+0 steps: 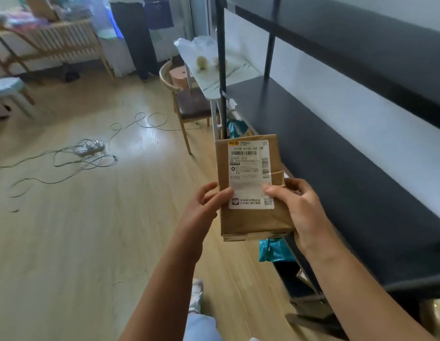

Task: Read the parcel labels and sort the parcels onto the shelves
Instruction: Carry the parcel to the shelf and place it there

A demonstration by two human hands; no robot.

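Note:
I hold a brown cardboard parcel (253,217) upright in front of me with both hands. Its white shipping label (249,168) faces me, printed with barcodes and "G155". My left hand (201,212) grips the parcel's left edge, thumb on the label. My right hand (300,210) grips the right edge, thumb pressed on the label's lower right. The parcel hangs just left of a black shelf unit (337,143), above its front edge. Two teal bagged parcels (273,252) lie on a lower level beneath.
A black upright post (221,70) of the shelf unit stands behind the parcel, an upper shelf (361,50) above. A wooden chair (187,104) and narrow white table (214,72) stand beyond. A power strip with loose cables (88,148) lies on the wooden floor to the left.

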